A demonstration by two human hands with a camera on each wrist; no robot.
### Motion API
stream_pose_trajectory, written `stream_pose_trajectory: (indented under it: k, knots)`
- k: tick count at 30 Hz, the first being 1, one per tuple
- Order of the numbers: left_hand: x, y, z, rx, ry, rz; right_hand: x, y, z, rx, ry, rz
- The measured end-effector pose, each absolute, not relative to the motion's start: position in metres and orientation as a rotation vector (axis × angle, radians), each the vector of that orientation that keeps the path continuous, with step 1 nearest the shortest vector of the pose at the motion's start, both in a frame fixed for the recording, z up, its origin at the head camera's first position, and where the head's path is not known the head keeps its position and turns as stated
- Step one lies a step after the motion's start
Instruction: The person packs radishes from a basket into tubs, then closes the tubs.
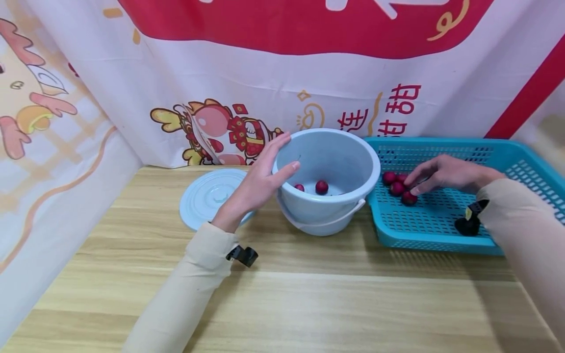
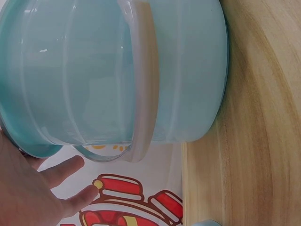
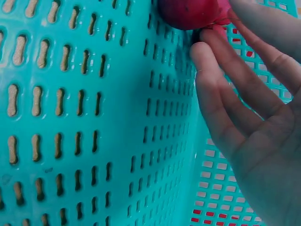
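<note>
While the bucket (image 1: 315,208) is seemingly being steadied by the left hand (image 1: 265,177), fingers (image 2: 63,171) straight, red fruit (image 1: 408,199) is being touched by the right hand (image 1: 452,174), grip unclear

The counter (image 1: 309,314) has a pale, wood-patterned top with light and darker brown streaks of grain running from side to side. Near its back edge three things lie directly on it in a row. At the left, a round, light blue lid (image 1: 203,198) lies flat, partly hidden from the head view. In the middle, a light blue bucket (image 1: 315,215) stands upright on its base, its pale handle (image 2: 145,84) hanging down. Just beside it, at the right, sits a wide turquoise basket (image 1: 441,239) with slotted sides.
</note>
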State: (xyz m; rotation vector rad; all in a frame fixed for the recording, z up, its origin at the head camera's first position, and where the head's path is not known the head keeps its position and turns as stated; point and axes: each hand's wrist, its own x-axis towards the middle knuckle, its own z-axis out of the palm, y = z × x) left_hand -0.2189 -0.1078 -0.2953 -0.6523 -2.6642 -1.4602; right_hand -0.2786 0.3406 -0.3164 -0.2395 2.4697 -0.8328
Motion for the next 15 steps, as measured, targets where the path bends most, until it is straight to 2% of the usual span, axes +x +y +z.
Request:
stream_pose_trajectory:
  k: [15]
  knots:
    - [-0.2192, -0.1081, -0.2957, -0.657, -2.666, -1.441, -0.2769, 0.3368, -0.3177, -0.269, 2.441, -0.739]
